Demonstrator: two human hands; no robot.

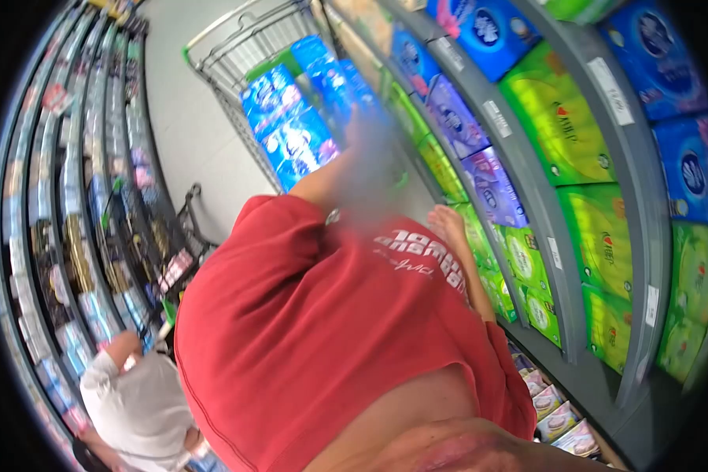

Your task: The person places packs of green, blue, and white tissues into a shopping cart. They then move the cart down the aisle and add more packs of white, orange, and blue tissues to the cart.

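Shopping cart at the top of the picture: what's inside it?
Blue packs lie in the shopping cart, with something green beyond the left ones. The packs hide the basket floor beneath them; the left forearm and a blurred patch cover part of the near side.

A: Main carrier?
B: Wire shopping cart [228,23]. Blue printed packs [279,98] lie inside, with a green item [271,66] beyond them, identity unclear.
A: Under the cart?
B: Pale floor [204,134], visible on the cart's left.
A: Right of the cart?
B: Grey shelf unit [641,169], price labels [610,90] on its edges. Bears purple packs [492,189], green packs [562,114], blue bundles [486,31].
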